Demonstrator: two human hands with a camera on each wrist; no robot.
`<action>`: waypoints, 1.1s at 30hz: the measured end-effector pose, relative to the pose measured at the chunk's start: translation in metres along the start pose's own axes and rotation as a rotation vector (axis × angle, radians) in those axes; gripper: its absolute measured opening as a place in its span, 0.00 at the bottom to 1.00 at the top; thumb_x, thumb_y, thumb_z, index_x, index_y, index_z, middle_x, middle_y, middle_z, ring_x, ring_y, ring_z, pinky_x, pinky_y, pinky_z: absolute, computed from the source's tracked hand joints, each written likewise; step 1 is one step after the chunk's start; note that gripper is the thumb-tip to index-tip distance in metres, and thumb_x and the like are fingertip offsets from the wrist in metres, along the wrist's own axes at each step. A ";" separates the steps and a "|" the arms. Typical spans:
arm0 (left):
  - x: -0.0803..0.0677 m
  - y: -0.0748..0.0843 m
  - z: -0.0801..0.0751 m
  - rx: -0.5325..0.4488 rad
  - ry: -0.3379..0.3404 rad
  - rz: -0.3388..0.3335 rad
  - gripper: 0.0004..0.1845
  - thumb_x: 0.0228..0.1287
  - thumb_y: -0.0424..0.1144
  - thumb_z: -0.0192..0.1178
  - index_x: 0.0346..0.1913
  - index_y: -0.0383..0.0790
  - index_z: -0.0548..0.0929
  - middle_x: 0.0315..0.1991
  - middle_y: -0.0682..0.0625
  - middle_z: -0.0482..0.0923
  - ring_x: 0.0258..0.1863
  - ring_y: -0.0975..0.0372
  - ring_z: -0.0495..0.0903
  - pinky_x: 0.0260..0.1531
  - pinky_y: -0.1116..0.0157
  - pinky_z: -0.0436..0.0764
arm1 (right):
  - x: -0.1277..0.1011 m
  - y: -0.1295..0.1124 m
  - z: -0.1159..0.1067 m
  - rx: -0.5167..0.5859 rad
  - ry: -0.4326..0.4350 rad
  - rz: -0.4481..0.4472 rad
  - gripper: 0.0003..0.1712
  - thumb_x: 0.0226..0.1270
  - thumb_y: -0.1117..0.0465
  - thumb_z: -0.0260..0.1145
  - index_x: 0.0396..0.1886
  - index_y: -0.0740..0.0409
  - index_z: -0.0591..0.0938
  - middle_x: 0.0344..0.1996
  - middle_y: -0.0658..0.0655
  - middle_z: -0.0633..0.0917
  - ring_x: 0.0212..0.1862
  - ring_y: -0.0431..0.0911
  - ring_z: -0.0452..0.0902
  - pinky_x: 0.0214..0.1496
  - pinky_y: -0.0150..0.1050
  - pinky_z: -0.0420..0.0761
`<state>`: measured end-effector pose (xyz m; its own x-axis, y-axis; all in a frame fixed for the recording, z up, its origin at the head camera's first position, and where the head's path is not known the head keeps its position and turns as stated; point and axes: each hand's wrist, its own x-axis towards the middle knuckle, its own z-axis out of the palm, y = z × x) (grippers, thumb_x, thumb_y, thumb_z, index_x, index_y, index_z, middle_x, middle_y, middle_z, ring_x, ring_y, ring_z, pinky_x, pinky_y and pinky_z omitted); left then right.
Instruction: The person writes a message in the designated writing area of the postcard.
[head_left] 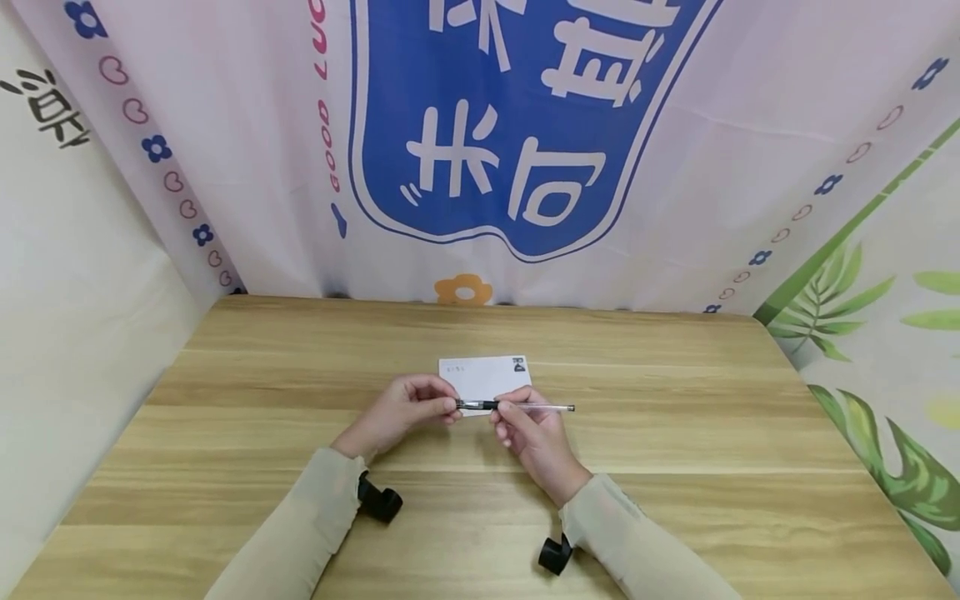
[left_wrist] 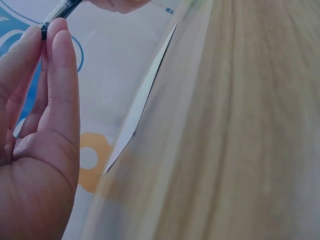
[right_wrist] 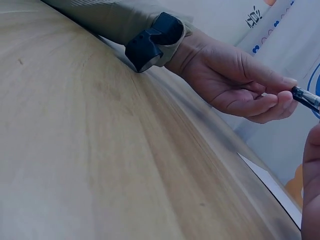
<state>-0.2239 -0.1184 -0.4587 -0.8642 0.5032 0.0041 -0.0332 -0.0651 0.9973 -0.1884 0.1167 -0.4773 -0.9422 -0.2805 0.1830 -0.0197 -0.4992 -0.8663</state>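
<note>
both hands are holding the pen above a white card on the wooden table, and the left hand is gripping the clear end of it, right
Not quite. The left hand pinches the black end of the slim black-and-clear pen, not the clear end; the clear end juts out past the right hand. The head view shows this. The rest holds: both hands hold the pen above the white rectangular card on the light wooden table.

Bright, even, soft light, faint shadows under the hands, head view sharp with wide-angle bending at the edges, wrist views blurred up close, no glare
</note>
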 end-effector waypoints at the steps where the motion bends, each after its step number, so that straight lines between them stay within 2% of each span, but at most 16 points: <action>1: 0.000 0.000 0.000 -0.004 0.002 -0.001 0.10 0.69 0.33 0.66 0.47 0.29 0.84 0.40 0.43 0.86 0.40 0.59 0.87 0.48 0.60 0.85 | 0.000 0.000 0.000 -0.004 -0.002 -0.006 0.08 0.74 0.70 0.60 0.40 0.54 0.82 0.31 0.52 0.86 0.28 0.37 0.77 0.29 0.25 0.76; 10: 0.002 -0.004 -0.002 -0.063 0.051 0.002 0.10 0.71 0.32 0.64 0.49 0.29 0.83 0.43 0.42 0.84 0.42 0.60 0.86 0.50 0.61 0.85 | 0.001 0.000 0.001 -0.029 0.014 -0.013 0.10 0.71 0.72 0.61 0.43 0.55 0.83 0.35 0.54 0.88 0.33 0.40 0.81 0.36 0.29 0.81; 15: 0.003 -0.002 0.001 -0.130 0.089 0.012 0.10 0.73 0.31 0.61 0.51 0.28 0.80 0.46 0.43 0.81 0.45 0.60 0.86 0.52 0.61 0.83 | 0.000 -0.001 -0.002 -0.051 -0.041 -0.011 0.13 0.70 0.74 0.62 0.48 0.57 0.84 0.41 0.56 0.89 0.37 0.42 0.82 0.41 0.31 0.84; 21: 0.005 -0.001 0.003 -0.240 0.103 0.026 0.06 0.75 0.29 0.57 0.50 0.33 0.80 0.47 0.45 0.80 0.44 0.60 0.86 0.54 0.61 0.82 | -0.001 -0.002 -0.002 -0.068 -0.099 -0.020 0.15 0.69 0.73 0.65 0.52 0.58 0.86 0.44 0.57 0.90 0.41 0.42 0.85 0.47 0.33 0.85; 26: 0.006 -0.001 0.005 -0.306 0.103 0.037 0.07 0.75 0.27 0.55 0.48 0.36 0.82 0.45 0.46 0.81 0.43 0.61 0.86 0.52 0.63 0.83 | 0.000 -0.003 0.000 0.014 -0.158 -0.023 0.15 0.75 0.72 0.58 0.51 0.58 0.87 0.45 0.58 0.90 0.41 0.42 0.85 0.48 0.34 0.84; 29: 0.006 0.000 0.006 -0.323 0.107 0.043 0.07 0.75 0.27 0.55 0.49 0.34 0.81 0.44 0.47 0.81 0.43 0.61 0.86 0.51 0.64 0.83 | 0.000 -0.005 0.001 0.049 -0.167 0.014 0.14 0.79 0.68 0.55 0.50 0.59 0.87 0.44 0.58 0.89 0.41 0.42 0.85 0.47 0.33 0.84; 33: 0.005 0.002 0.007 -0.319 0.117 0.050 0.08 0.76 0.27 0.54 0.52 0.29 0.80 0.45 0.47 0.80 0.43 0.61 0.85 0.52 0.64 0.83 | 0.000 -0.006 0.001 0.061 -0.156 0.087 0.13 0.78 0.65 0.58 0.50 0.57 0.88 0.44 0.57 0.89 0.39 0.40 0.84 0.42 0.30 0.83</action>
<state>-0.2252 -0.1098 -0.4566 -0.9199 0.3914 0.0254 -0.1288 -0.3627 0.9230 -0.1878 0.1190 -0.4716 -0.8763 -0.4458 0.1827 0.0840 -0.5147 -0.8532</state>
